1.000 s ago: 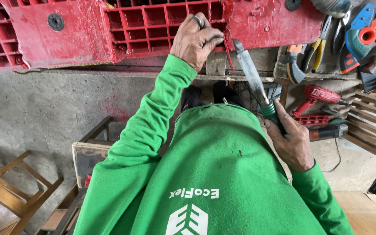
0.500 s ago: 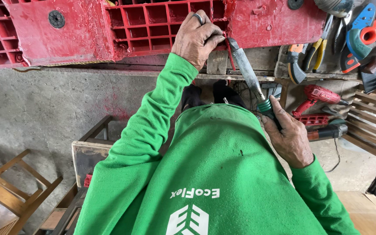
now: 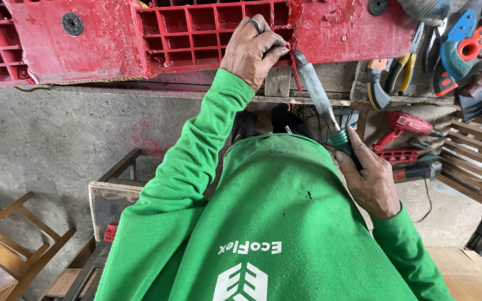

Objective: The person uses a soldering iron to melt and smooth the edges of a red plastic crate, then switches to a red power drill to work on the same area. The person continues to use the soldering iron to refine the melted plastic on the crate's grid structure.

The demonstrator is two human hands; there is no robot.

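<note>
Gripping a chisel [image 3: 320, 97] with a dull grey steel blade and a green handle, the right hand [image 3: 370, 179] is wrapped tight round the handle, thumb laid along it, so the blade slants up and away toward the worn red plastic crate [image 3: 196, 36] with its grid of square cells. The blade's tip meets the crate's lower edge just beside a thin red plastic rib [image 3: 294, 69] that hangs down from the grid. The left hand [image 3: 253, 49], a ring on one finger, is closed on that lower edge, fingertips pinched at the rib, touching the tip of the blade.

Room is tight here: the crate lies along the scuffed wooden bench edge [image 3: 330, 89], and both green sleeves reach up to it from a crowded chest. To the left the rough grey concrete floor [image 3: 57, 134] lies open down to a plain wooden chair frame [image 3: 12, 251]. To the right the space is cluttered: yellow-handled pliers [image 3: 400, 75] and blue and orange-handled tools [image 3: 467, 39] lie on the bench, a red power drill [image 3: 405, 125] sits below them, and slatted timber [image 3: 478, 156] closes that side.

The crate's paint is chipped and dusty; the concrete is stained red beneath it.
</note>
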